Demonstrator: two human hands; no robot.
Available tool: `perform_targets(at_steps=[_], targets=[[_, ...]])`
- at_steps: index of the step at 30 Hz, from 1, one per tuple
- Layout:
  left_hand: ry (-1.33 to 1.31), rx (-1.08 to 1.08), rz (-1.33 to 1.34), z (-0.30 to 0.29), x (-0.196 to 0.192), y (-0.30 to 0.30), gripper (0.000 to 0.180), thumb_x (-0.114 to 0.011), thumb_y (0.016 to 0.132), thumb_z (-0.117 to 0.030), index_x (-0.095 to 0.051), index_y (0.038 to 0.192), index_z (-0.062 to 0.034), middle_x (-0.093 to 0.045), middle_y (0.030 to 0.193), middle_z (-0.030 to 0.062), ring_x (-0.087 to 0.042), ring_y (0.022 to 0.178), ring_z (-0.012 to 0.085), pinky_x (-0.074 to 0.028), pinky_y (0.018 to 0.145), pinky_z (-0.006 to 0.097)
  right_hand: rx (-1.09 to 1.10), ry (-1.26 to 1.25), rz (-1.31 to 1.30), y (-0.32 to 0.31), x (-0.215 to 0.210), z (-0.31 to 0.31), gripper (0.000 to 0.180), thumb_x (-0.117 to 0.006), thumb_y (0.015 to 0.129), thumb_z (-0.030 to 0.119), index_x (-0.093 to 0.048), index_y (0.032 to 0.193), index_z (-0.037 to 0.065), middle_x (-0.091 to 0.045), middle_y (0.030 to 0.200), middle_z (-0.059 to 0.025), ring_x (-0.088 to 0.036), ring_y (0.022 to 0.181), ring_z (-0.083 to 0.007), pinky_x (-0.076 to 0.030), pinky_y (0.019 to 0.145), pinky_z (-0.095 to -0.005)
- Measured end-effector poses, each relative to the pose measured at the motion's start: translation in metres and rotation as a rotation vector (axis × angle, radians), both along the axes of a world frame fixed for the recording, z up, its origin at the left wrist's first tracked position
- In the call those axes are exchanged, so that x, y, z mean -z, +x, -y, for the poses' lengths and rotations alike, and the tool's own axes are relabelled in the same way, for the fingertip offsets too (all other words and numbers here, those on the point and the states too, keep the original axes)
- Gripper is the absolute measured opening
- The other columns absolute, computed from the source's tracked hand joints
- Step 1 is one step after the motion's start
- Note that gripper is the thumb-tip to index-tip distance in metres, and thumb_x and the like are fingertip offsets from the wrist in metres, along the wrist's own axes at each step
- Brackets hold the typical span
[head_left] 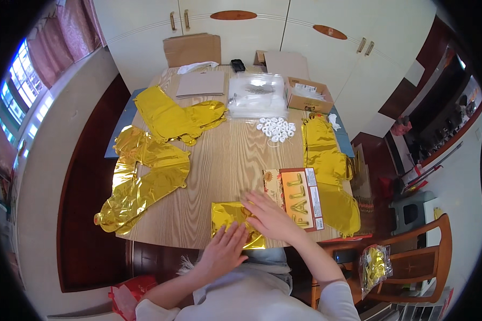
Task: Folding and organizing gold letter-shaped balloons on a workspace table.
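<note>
A folded gold foil balloon [226,213] lies at the table's near edge, in front of my body. My left hand [225,250] rests flat on its lower part, fingers stretched out. Over its right side lies my right hand [270,215], also flat, with the fingertips smeared by motion. Just right of that hand is a printed card package [300,199] showing gold balloon letters. Flat gold foil letter balloons [155,184] are spread along the left side of the table. Another stack of gold foil balloons [329,176] lies along the right edge.
Toward the back are clear plastic bags [258,99], white ribbon rolls [276,129], a cardboard box [309,96] and a grey-brown card stack [201,84]. A wooden chair [439,257] at the right holds a bagged gold balloon [376,267]. White cabinets [251,37] stand behind the table.
</note>
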State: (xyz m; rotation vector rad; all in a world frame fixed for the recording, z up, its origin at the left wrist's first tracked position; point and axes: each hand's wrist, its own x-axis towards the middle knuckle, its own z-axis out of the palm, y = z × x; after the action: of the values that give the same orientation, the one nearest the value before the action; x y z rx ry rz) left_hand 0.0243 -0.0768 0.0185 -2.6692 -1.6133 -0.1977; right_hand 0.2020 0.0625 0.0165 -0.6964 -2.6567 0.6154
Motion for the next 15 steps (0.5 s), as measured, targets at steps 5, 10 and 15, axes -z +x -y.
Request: perform_targets(at_steps=[5,10,15], targets=[[-0.003,0.043,0.045,0.030,0.021,0.014,0.074,-0.072,0.076,-0.043,-0.049,0.133,-0.0038,-0.042,0.143,0.0156,-0.040,0.132,0.0339,-0.034,0.108,0.047,-0.227,-0.177,0.276,-0.038,0.004,-0.028,0.057,-0.043,0.099,0.035,-0.030,0.149,0.010,-0.029,0.154,-0.0157,-0.025,0.144,-0.0324,-0.016,0.117,-0.0501],[-0.032,-0.071,0.117,0.034,0.028,0.018,0.076,-0.077,0.071,-0.044,-0.049,0.136,-0.0157,-0.043,0.141,0.0133,-0.041,0.128,0.0380,-0.030,0.105,0.062,-0.286,-0.222,0.275,-0.049,0.003,-0.037,0.056,-0.040,0.100,0.039,-0.031,0.149,0.012,-0.029,0.154,-0.0139,-0.024,0.144,-0.0324,-0.016,0.117,-0.0510],[-0.002,-0.111,0.117,0.032,0.035,0.018,0.078,-0.077,0.069,-0.048,-0.048,0.137,-0.0213,-0.043,0.140,0.0128,-0.040,0.128,0.0388,-0.024,0.101,0.073,-0.330,-0.274,0.218,-0.051,0.007,-0.035,0.057,-0.041,0.100,0.041,-0.032,0.148,0.011,-0.028,0.154,-0.0149,-0.023,0.144,-0.0342,-0.017,0.117,-0.0519]])
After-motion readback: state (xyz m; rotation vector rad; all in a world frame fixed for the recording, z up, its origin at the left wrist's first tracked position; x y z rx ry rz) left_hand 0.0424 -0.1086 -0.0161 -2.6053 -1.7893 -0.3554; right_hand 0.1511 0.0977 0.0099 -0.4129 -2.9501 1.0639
